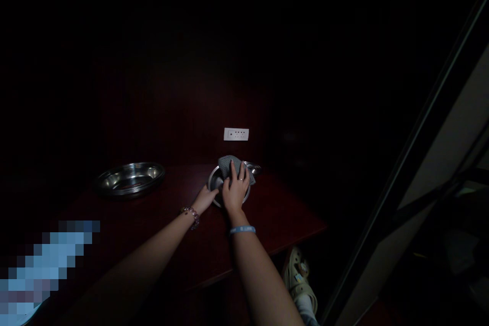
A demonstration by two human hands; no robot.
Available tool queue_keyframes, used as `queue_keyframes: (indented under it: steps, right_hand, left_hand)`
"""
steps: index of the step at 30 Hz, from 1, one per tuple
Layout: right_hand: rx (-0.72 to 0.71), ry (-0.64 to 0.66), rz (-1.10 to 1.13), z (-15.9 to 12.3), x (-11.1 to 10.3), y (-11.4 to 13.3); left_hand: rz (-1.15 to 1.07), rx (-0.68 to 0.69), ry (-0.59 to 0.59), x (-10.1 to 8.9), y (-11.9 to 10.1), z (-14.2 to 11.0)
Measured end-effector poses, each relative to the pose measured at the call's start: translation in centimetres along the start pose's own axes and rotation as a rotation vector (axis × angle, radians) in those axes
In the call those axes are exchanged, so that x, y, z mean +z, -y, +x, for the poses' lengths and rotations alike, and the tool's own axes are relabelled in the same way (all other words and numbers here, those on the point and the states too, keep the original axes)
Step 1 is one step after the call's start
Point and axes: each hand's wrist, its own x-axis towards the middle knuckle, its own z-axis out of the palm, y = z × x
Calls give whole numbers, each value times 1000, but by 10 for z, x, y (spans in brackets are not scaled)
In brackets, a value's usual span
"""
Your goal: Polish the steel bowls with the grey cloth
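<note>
A small steel bowl is tipped up on a dark red table. My left hand grips its lower left rim, a bead bracelet on that wrist. My right hand, with a blue wristband and a ring, lies spread over a grey cloth and presses it into the bowl. The cloth sticks out above my fingers. Part of a second steel rim shows just behind the bowl.
A wide shallow steel basin sits at the left on the table. A white socket plate is on the dark wall behind. My foot in a pale sandal shows below the table edge. A dark door frame slants along the right.
</note>
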Motion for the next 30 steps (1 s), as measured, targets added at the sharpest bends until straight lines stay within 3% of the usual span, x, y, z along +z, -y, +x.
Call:
queue_keyframes:
  steps: [10, 30]
  right_hand:
    - [-11, -44, 21, 1, 10, -8]
    - [-43, -27, -25, -1, 4, -3]
  left_hand:
    - [30, 2, -1, -1, 7, 6]
    - [12, 8, 11, 1, -3, -2]
